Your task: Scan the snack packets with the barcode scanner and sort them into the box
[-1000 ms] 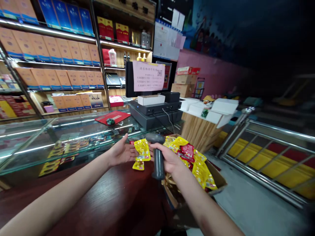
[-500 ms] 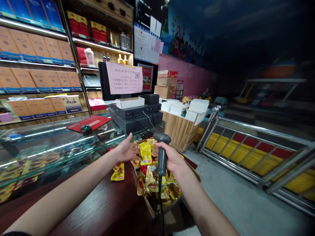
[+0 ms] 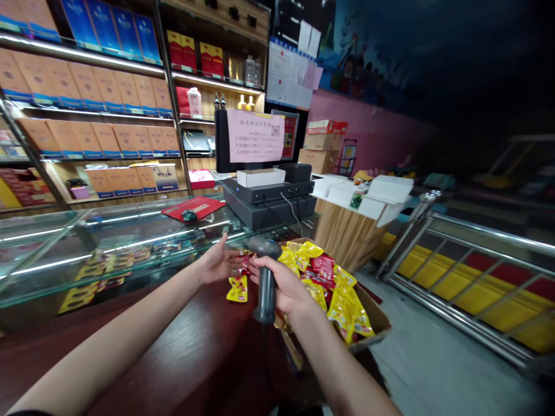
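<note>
A dark handheld scanner (image 3: 266, 283) is in my right hand (image 3: 284, 286), its head pointing up and away over the brown table. My left hand (image 3: 219, 263) is just left of it, palm turned inward, fingers spread and holding nothing. Below the left fingers a yellow snack packet (image 3: 237, 289) lies on the table, with a red packet (image 3: 245, 263) partly behind the fingertips. Right of the scanner, an open cardboard box (image 3: 377, 323) holds several yellow and red packets (image 3: 323, 268); my right forearm hides part of it.
A glass display counter (image 3: 143, 242) runs along the left, with a red mat (image 3: 195, 209) and mouse on it. A monitor (image 3: 221, 141) and black cash drawer (image 3: 247, 211) stand ahead. A metal railing (image 3: 477, 231) is at the right.
The view has turned left, so the room appears shifted right. Both hands with the scanner have moved left relative to the box, from over it to beside the packets on the table.
</note>
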The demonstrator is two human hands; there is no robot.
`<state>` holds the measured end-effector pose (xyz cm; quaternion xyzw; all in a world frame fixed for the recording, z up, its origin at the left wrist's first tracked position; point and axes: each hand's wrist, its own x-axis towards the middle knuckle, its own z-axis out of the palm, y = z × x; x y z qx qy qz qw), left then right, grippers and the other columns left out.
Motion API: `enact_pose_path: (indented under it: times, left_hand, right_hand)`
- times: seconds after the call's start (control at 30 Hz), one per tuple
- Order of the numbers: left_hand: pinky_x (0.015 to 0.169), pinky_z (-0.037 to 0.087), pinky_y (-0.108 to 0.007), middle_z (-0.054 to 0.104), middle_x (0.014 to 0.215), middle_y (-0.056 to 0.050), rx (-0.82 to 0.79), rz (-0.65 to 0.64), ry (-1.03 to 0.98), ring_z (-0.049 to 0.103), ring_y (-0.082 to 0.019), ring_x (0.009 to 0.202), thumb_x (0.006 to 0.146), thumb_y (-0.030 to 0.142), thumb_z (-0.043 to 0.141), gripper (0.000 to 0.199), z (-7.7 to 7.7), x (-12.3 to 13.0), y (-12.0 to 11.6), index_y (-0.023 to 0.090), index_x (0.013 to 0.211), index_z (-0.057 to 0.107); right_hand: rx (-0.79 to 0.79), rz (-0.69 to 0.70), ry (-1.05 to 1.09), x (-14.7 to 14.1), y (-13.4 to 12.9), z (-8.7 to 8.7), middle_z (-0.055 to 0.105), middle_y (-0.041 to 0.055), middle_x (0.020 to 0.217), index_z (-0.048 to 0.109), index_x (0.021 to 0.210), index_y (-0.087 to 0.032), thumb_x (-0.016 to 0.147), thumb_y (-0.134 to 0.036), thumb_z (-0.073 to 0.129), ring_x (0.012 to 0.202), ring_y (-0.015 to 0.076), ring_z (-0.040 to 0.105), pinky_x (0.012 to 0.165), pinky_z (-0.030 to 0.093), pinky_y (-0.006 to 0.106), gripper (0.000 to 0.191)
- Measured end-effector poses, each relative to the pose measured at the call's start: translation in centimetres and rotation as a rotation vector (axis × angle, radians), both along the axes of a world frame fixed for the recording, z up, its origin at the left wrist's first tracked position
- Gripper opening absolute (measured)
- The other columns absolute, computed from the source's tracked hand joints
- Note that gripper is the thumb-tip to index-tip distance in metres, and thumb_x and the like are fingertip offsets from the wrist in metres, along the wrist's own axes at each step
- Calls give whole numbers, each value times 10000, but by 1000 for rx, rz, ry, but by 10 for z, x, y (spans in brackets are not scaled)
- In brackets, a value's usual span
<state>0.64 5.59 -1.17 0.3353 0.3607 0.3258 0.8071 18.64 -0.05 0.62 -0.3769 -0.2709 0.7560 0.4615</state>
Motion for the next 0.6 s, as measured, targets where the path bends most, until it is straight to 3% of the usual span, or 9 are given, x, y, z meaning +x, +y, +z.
enact_pose_path:
  times: [0.13,0.27,0.37,0.47,0.6]
  left_hand:
    - [931,369,-398,532,1203,-196,-123,115,-41,487,-297,1133,777,712,324,752,-18,-32,-20,80,1144,497]
    - [920,375,-417,479,1261,-226,-203,231,-54,465,-311,1157,776,722,301,785,-50,-52,-35,68,1180,463]
    - [951,356,-439,372,1371,-221,-230,305,-49,348,-317,1270,788,712,267,806,-74,-55,-40,79,1271,392]
    - [990,333,-438,265,1451,-195,-227,346,-29,240,-293,1344,808,689,244,808,-93,-49,-40,96,1354,309]
    - [969,379,-404,306,1437,-193,-203,343,-81,340,-273,1304,841,634,274,753,-111,-36,-34,100,1370,297]
  right_hand:
    - [4,-44,-56,-47,-9,-29,582,-33,564,620,722,-147,604,-176,690,504,78,519,511,424,187,140]
    - [10,-140,-222,-77,-8,-69,523,-60,476,613,672,-148,587,-196,681,457,77,478,478,387,193,119]
    - [48,-231,-381,-82,1,-95,535,-53,478,625,704,-142,582,-226,677,465,97,494,480,384,212,157]
    - [91,-273,-417,-78,13,-110,587,-47,557,634,759,-147,581,-229,673,529,99,533,516,394,203,200]
    - [134,-255,-445,-73,22,-118,622,-33,604,647,763,-140,565,-203,677,596,113,573,559,409,204,209]
